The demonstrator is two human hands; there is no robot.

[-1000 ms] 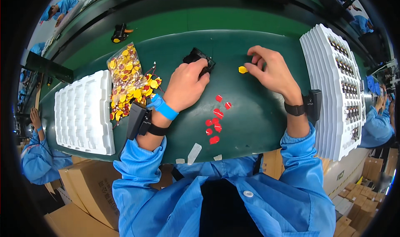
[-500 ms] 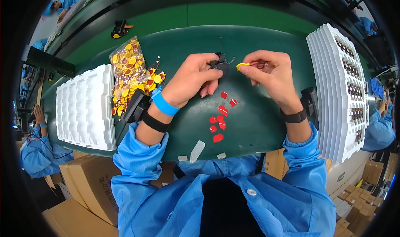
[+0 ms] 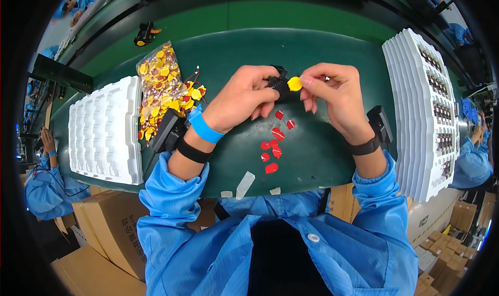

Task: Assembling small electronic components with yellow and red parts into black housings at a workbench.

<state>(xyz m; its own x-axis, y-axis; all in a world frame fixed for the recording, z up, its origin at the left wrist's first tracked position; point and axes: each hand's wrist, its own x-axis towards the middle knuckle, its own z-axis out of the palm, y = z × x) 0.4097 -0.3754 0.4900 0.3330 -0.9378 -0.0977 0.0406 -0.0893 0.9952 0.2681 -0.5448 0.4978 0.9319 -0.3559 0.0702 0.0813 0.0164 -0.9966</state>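
My left hand is closed on a small black plastic part, its thumb and fingers pinching one side. Between the thumb and fingers of my right hand is a round yellow disc, which overlaps or touches the right side of the black part. Dark red wire showed behind that disc half a second ago; now my fingers mostly hide it. On the green table below my hands lie several red round pieces, some with a white line across them.
A clear bag of yellow and red wired discs spills onto the table at left, beside a white moulded tray. At right stands a stack of white trays holding small parts. A black device lies at the back. Tape scraps mark the front edge.
My right hand has brought the yellow disc left to the black part and turned its flat round side into view. My left hand has barely moved.
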